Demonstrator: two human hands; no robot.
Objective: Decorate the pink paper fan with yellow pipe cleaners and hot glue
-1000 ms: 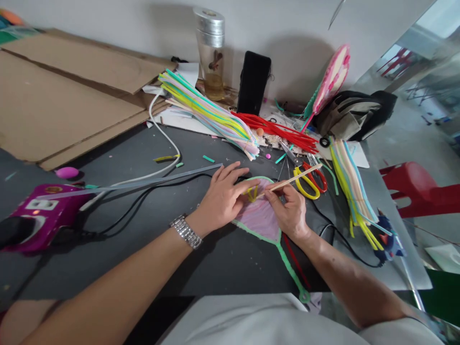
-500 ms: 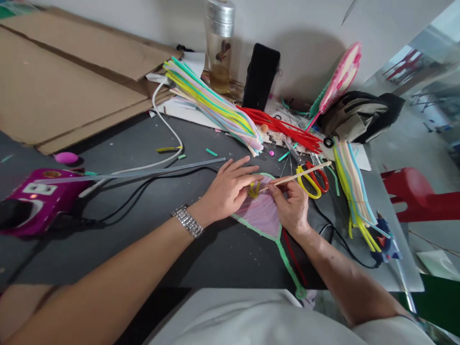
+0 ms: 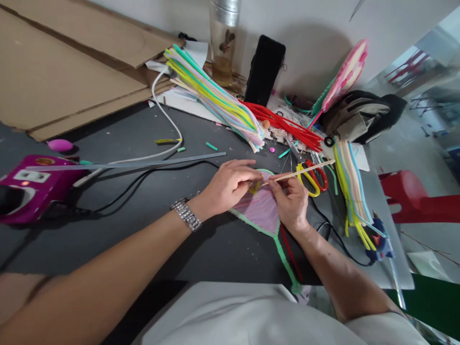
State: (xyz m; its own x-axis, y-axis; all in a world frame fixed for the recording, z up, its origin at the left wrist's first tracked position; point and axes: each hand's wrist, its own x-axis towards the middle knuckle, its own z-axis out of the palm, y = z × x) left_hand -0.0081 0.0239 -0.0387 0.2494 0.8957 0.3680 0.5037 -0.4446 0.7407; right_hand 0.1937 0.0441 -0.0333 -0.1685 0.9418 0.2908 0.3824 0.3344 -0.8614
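Nothing readable from my end, honestly. The magenta box (image 3: 43, 199) well off past the left hand (image 3: 230, 182) has a small white label panel (image 3: 31, 176), but any markings there are too small and blurry to make out.

Flat pink fan (image 3: 259, 211) with green pipe-cleaner edge

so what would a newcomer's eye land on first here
Probably the left hand and right hand at centre, over a pink, green-edged fan shape, with the right pinching a wooden stick. Behind them, a bundle of pastel straws and a bundle of red strips stand out. At far left sits a bright magenta box.
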